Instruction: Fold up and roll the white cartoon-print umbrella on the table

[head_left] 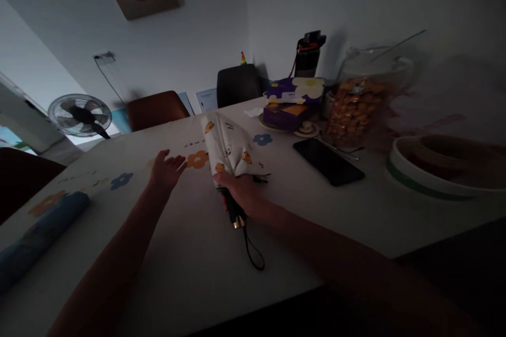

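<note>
A white folding umbrella (227, 142) with small orange cartoon prints lies closed over the table, its canopy loosely gathered and pointing away from me. My right hand (244, 195) grips it at the lower canopy, just above the black handle with its gold-coloured end. A black wrist strap (255, 258) loops down from that handle. To the left of the umbrella, my left hand (168, 171) is open, fingers spread and palm partly up, touching no object that I can see. A rolled blue umbrella-like bundle (47, 229) rests at the table's left side.
On the right are a black phone (328, 160), a glass jug (358, 105) of brown pieces, purple boxes (286, 116), a dark bottle (308, 55) and a white bowl (422, 184) with a green stripe. Chairs (156, 110) and a fan (81, 116) stand beyond the flower-printed tablecloth (177, 279).
</note>
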`<state>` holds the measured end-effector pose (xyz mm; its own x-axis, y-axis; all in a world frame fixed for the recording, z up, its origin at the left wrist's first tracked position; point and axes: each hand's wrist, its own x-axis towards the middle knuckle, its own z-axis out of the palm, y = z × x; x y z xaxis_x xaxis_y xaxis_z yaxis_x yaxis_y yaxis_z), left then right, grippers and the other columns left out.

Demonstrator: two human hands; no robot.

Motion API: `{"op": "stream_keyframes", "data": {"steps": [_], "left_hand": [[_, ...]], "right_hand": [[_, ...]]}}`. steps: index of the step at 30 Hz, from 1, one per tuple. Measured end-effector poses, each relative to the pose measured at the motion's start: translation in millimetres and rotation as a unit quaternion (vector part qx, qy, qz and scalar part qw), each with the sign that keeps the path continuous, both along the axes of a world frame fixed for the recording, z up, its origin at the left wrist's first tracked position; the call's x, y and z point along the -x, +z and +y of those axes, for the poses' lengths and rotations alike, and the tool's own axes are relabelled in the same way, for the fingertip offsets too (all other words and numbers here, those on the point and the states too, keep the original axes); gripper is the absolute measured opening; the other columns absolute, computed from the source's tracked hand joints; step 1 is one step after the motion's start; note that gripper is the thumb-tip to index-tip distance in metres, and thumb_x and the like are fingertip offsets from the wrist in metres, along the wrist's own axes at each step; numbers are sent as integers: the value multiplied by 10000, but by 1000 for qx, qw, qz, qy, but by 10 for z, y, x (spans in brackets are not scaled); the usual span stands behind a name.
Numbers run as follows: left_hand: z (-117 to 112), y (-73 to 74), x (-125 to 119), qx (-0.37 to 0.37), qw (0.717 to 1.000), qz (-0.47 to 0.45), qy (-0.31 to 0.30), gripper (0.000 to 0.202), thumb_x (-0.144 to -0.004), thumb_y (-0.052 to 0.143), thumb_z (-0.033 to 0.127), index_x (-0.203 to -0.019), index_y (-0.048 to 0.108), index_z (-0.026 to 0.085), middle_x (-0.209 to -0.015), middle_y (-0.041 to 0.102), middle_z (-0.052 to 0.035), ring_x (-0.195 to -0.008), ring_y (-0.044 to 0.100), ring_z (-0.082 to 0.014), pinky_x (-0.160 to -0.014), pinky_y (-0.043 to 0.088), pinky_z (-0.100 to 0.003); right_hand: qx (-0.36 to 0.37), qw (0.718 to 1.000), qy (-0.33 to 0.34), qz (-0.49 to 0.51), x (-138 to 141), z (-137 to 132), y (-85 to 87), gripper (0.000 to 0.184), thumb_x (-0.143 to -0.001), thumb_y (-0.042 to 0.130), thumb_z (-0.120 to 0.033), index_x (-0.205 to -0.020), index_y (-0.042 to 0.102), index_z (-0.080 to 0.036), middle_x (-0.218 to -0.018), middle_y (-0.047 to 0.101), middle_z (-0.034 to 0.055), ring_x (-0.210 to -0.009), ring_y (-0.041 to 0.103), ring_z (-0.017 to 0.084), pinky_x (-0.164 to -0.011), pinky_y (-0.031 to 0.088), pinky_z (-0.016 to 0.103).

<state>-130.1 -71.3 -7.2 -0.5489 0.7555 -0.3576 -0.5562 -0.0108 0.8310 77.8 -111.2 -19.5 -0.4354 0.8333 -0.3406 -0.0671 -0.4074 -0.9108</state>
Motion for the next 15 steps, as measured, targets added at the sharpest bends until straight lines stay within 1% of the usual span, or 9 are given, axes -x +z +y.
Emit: {"op": "stream_keyframes", "data": {"steps": [1,2,3,5,7,9,11,12,15], "left_hand": [[3,-2,-24,7,1000,16,-2,186,-744,479,227,-921,493,168,-817,545,-56,-797,601,-153,-774,496,-289],[2,2,-61,7,999,36,-9,115,-731,477,200,-843,487,172,-780,536,-40,-756,596,-139,-762,493,-279],[-4,11,-107,-3,998,60,-18,61,-717,474,180,-778,476,174,-752,531,-30,-724,593,-129,-751,490,-273],[-31,37,-220,-40,992,114,-38,17,-690,479,162,-700,468,169,-735,547,-28,-692,594,-125,-735,485,-274],[-78,65,-350,-80,981,168,-49,31,-665,506,170,-694,499,160,-757,581,-41,-694,605,-136,-729,480,-286],[-141,87,-493,-119,963,235,-60,124,-642,560,188,-761,553,156,-788,613,-49,-716,611,-148,-732,474,-299],[-212,106,-655,-146,930,328,-86,216,-631,602,196,-844,590,162,-808,637,-47,-762,610,-160,-762,463,-308],[-246,114,-743,-153,905,382,-107,233,-636,611,196,-867,603,168,-818,646,-45,-790,607,-166,-785,455,-313],[-298,128,-1005,-148,815,529,-187,175,-681,583,190,-845,642,192,-873,666,-46,-879,595,-187,-871,415,-325]], "right_hand": [[6,1000,-12,-12,-12,21,6,278,-785,574,-367,-616,498,-159,-447,496,-20,-351,478,93,-335,404,196],[22,1000,-6,-14,-19,39,5,268,-796,564,-356,-628,496,-160,-443,491,-22,-351,475,92,-339,400,193],[46,999,15,-7,-20,51,-5,255,-809,549,-343,-641,495,-159,-440,486,-26,-351,471,89,-346,401,190],[95,992,77,21,-5,63,-47,237,-825,528,-327,-664,498,-155,-445,485,-28,-354,473,91,-361,416,196],[125,983,126,36,27,58,-100,234,-814,545,-344,-689,505,-151,-463,498,-24,-358,481,97,-365,429,209],[135,981,138,36,60,42,-137,225,-786,586,-350,-719,513,-148,-483,513,-23,-367,490,101,-372,444,217],[136,980,134,52,81,22,-146,206,-775,601,-330,-738,517,-147,-507,525,-23,-379,496,98,-384,461,221],[136,981,128,61,86,12,-138,195,-776,600,-317,-735,514,-146,-513,527,-24,-380,495,96,-384,464,223],[123,982,121,74,79,-18,-83,195,-821,533,-284,-686,501,-146,-493,514,-17,-369,486,102,-366,449,226]]}}
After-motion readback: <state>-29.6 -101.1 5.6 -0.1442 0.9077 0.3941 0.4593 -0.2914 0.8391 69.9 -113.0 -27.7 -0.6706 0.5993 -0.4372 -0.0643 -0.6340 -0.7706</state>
